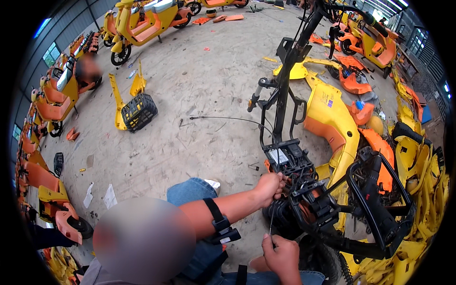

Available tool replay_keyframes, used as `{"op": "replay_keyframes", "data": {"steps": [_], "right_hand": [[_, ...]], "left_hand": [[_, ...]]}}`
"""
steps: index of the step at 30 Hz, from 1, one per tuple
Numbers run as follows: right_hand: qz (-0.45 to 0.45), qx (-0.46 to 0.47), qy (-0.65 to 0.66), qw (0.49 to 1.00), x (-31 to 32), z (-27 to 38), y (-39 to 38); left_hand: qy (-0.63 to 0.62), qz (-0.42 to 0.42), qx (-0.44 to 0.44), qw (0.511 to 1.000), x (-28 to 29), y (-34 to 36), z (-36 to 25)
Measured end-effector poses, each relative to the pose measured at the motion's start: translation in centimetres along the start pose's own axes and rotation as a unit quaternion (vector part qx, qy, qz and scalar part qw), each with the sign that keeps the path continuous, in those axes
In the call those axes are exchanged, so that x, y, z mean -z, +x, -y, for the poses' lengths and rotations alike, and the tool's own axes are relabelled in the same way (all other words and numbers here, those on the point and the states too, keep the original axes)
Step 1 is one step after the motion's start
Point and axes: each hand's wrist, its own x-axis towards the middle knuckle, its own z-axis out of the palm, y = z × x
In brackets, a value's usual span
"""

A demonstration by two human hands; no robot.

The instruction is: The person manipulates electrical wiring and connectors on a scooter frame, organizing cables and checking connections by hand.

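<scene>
A stripped black scooter frame stands in front of me on the right, its wiring and a silver-labelled box exposed. My left hand is closed at the left side of the wiring; whatever its fingers grip is hidden. Lower down, my right hand pinches the lower end of a thin cable between thumb and forefinger. This cable runs up toward the left hand. Another black cable trails from the frame out over the floor.
Yellow body panels and orange ones lie beyond the frame, heaped along the right. A black basket with yellow parts sits on the concrete floor. Yellow-orange scooters line the back and left. A tyre is by my right hand.
</scene>
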Motion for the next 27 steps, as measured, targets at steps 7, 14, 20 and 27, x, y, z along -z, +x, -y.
{"op": "replay_keyframes", "data": {"steps": [7, 14, 20, 27], "right_hand": [[0.152, -0.059, -0.089, 0.983, 2.3, 1.8, 0.1], [0.034, 0.029, -0.083, 0.996, 1.9, 1.2, -0.6], [0.004, 0.060, -0.112, 0.992, 1.8, 0.9, -1.2], [-0.007, 0.090, -0.199, 0.976, 1.2, 1.5, -2.4]], "left_hand": [[0.025, -0.066, 0.016, 0.997, -0.4, 0.7, 0.5], [0.024, -0.064, 0.011, 0.998, -1.0, 1.3, 0.7], [0.017, -0.069, 0.014, 0.997, -1.3, 1.5, 1.0], [0.010, -0.066, 0.012, 0.998, -1.5, 1.1, 2.3]]}}
